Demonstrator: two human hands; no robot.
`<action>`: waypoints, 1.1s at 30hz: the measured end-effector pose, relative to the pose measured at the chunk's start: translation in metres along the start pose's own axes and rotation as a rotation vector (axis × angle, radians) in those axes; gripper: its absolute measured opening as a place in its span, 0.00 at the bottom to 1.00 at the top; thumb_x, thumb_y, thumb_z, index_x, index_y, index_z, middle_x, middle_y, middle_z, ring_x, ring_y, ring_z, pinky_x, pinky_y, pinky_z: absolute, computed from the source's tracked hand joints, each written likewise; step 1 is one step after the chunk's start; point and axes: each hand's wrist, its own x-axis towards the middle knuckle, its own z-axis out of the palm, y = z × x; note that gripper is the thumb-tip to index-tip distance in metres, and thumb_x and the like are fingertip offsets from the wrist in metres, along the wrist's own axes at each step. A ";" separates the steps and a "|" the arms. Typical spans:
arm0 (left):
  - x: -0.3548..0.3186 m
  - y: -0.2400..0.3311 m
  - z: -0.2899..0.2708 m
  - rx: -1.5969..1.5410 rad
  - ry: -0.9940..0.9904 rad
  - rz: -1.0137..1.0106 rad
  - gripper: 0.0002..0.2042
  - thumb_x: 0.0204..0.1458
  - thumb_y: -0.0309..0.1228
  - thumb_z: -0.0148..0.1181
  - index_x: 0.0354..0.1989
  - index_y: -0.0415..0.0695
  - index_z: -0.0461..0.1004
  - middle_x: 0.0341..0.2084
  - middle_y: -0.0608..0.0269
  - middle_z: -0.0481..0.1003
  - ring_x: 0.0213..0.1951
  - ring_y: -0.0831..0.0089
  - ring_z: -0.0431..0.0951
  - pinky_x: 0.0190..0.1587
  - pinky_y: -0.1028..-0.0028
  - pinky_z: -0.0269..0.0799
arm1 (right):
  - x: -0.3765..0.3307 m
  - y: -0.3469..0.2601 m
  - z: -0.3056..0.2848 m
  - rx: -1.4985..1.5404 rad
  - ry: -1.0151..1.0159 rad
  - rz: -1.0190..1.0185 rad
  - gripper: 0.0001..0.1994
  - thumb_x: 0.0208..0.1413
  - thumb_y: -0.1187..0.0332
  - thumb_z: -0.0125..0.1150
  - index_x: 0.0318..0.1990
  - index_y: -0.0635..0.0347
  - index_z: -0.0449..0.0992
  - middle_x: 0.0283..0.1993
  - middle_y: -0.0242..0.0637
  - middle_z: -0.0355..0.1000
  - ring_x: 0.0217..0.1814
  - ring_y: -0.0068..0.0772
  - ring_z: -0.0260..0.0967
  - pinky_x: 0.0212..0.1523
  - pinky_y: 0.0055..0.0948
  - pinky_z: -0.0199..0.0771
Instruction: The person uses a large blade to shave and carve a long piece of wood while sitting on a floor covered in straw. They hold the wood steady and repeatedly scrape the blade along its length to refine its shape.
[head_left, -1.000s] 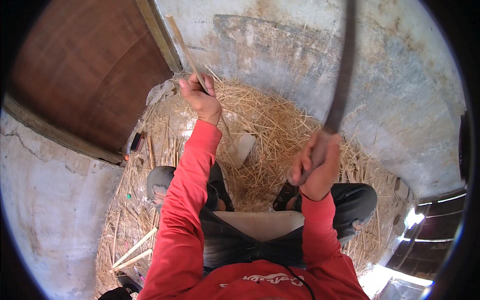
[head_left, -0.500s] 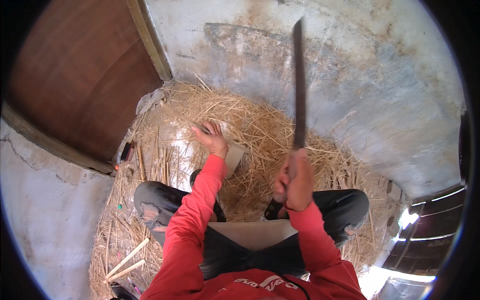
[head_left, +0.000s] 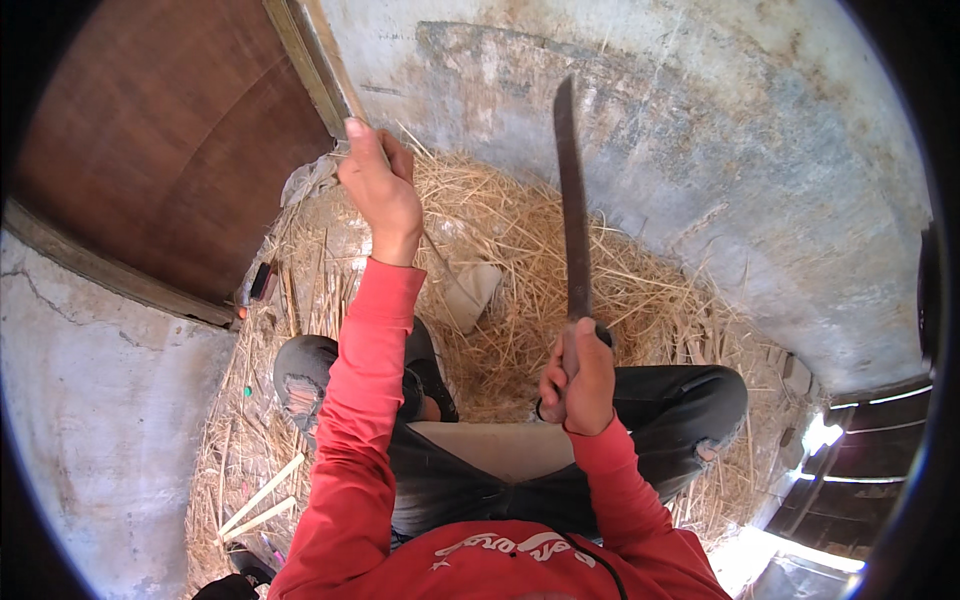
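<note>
My right hand point(head_left: 585, 378) is wrapped round the handle of a machete point(head_left: 572, 205), its long dark blade pointing up and away in front of the pale wall. Raised at the upper left, my left hand point(head_left: 383, 190) is closed on a slender wooden strip point(head_left: 335, 62). The strip's upper part passes in front of the door frame, and a thin length shows below the wrist. Blade and strip are apart. Beneath the left hand, a pale block point(head_left: 470, 297) lies tilted among the shavings.
Straw-like shavings point(head_left: 520, 230) cover the floor around my bent legs. At lower left lie two pale split sticks point(head_left: 262, 495). A brown door point(head_left: 160, 150) stands at the left, a stained wall point(head_left: 720, 180) ahead and right. Thin sticks point(head_left: 290, 300) lie beside my left knee.
My left hand has risen away from the pale block with the strip, which now points upward. My right hand has shifted slightly left and down, the machete still upright in it.
</note>
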 end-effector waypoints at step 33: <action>-0.010 -0.045 0.005 -0.241 -0.049 0.010 0.39 0.58 0.71 0.29 0.19 0.43 0.63 0.13 0.69 0.58 0.17 0.79 0.54 0.21 0.78 0.46 | -0.014 0.063 -0.009 -0.092 -0.039 0.457 0.24 0.68 0.45 0.44 0.31 0.58 0.64 0.17 0.28 0.55 0.14 0.22 0.56 0.15 0.24 0.57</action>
